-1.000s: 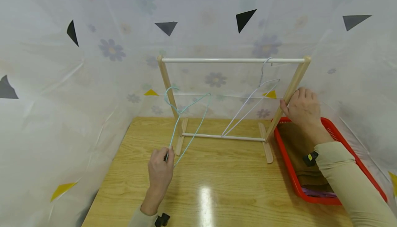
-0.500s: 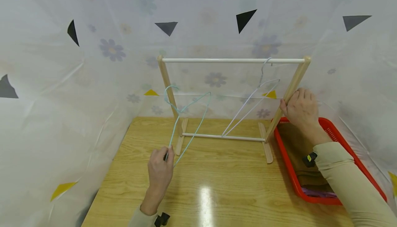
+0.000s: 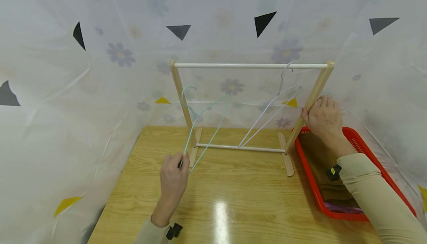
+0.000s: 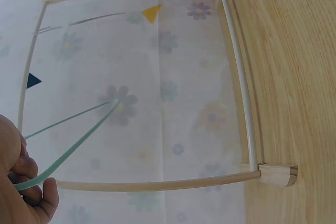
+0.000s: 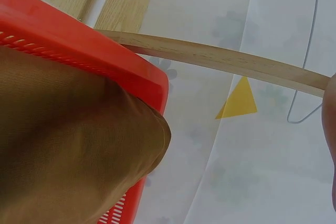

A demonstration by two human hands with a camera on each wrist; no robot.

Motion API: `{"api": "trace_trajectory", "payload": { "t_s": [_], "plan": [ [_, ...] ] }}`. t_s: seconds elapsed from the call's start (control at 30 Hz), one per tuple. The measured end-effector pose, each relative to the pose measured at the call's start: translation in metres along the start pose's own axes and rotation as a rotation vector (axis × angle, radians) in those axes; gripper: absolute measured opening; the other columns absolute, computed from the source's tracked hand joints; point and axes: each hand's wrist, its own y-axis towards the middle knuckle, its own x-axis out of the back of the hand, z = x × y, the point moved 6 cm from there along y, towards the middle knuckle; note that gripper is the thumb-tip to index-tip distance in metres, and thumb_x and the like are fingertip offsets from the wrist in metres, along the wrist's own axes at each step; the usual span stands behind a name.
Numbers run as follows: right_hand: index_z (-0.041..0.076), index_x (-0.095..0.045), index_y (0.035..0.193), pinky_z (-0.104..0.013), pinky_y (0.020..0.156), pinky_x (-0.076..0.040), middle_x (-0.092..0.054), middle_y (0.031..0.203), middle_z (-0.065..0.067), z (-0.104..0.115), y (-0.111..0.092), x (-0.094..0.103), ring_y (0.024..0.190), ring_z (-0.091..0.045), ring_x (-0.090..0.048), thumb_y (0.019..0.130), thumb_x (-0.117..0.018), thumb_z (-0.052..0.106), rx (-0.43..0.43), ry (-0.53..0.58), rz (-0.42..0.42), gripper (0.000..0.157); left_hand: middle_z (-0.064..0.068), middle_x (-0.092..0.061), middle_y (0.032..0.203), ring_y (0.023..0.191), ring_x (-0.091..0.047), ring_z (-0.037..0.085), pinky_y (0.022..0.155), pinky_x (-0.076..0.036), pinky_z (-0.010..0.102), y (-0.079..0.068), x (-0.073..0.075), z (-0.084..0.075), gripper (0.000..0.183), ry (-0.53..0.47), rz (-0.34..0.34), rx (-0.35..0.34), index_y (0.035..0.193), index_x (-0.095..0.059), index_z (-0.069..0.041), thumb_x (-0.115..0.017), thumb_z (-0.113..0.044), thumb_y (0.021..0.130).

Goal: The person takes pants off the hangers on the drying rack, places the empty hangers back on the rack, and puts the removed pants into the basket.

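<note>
My left hand (image 3: pixel 173 177) pinches a pale green wire clothes hanger (image 3: pixel 191 131) by one lower corner. The hanger is tilted in front of the rack's left post, its hook below the white top rail (image 3: pixel 230 66). In the left wrist view, curled fingers close round the green wire (image 4: pixel 73 148). My right hand (image 3: pixel 323 120) grips the right wooden post (image 3: pixel 319 84) of the small garment rack, thumb on the near side. A pale lilac hanger (image 3: pixel 258 121) hangs from the rail near that post. Only an edge of the right hand (image 5: pixel 329 129) shows in the right wrist view.
Right of the rack stands a red plastic basket (image 3: pixel 310 179) with folded brown cloth (image 3: pixel 333 188) and some purple cloth (image 3: pixel 343 207) in it. The rack's feet (image 3: pixel 288 164) rest on a wooden table (image 3: pixel 253 199). A patterned sheet (image 3: pixel 217 44) hangs behind.
The green hanger has risen and shifted slightly right, its hook now nearer the top rail. My left hand moved up a little with it. The right hand stays on the post.
</note>
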Motion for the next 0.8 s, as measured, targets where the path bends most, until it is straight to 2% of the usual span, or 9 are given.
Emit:
{"api": "trace_trajectory", "payload": {
  "t_s": [0.13,0.33,0.53,0.7,0.8],
  "plan": [
    [-0.014,-0.045,0.078,-0.049,0.055,-0.033,-0.043,0.073,-0.028,0.0,0.001,-0.001,0.062,-0.044,-0.039,0.102,-0.038,0.038,-0.003,0.004,0.01,0.057,-0.002,-0.032,0.052,0.058,-0.024,0.005,0.052,-0.027,0.018,0.006,0.001,-0.003,0.048,-0.001,0.001,-0.016,0.058,-0.04,-0.012,-0.069,0.001,0.094],
    [-0.013,-0.045,0.078,-0.049,0.055,-0.033,-0.043,0.073,-0.027,0.001,0.002,-0.002,0.061,-0.044,-0.039,0.098,-0.045,0.034,-0.003,0.01,0.012,0.052,-0.001,-0.033,0.052,0.058,-0.024,0.006,0.052,-0.026,0.019,0.015,0.003,-0.007,0.046,0.009,-0.003,-0.027,0.059,-0.041,-0.012,-0.069,0.0,0.094],
    [-0.014,-0.045,0.078,-0.049,0.055,-0.034,-0.043,0.074,-0.028,0.0,0.001,-0.004,0.063,-0.044,-0.04,0.1,-0.042,0.036,-0.017,0.009,0.046,0.054,0.001,-0.033,0.051,0.058,-0.023,0.006,0.051,-0.025,0.02,0.026,0.007,-0.011,0.046,0.02,-0.011,-0.052,0.059,-0.044,-0.012,-0.069,0.001,0.094],
    [-0.015,-0.045,0.08,-0.05,0.056,-0.035,-0.044,0.075,-0.029,-0.001,0.0,-0.002,0.063,-0.045,-0.04,0.1,-0.043,0.035,-0.023,0.012,0.053,0.053,0.001,-0.035,0.051,0.057,-0.024,0.007,0.051,-0.025,0.02,0.036,0.008,-0.013,0.042,0.027,0.003,-0.067,0.061,-0.047,-0.01,-0.068,-0.001,0.096],
    [-0.015,-0.046,0.081,-0.051,0.056,-0.036,-0.044,0.076,-0.029,-0.003,-0.001,-0.002,0.064,-0.046,-0.041,0.101,-0.039,0.037,-0.034,0.018,0.064,0.057,0.0,-0.036,0.051,0.057,-0.026,0.009,0.052,-0.026,0.021,0.041,0.008,-0.013,0.041,0.03,0.015,-0.071,0.062,-0.049,-0.01,-0.068,-0.003,0.098]
  ]
}}
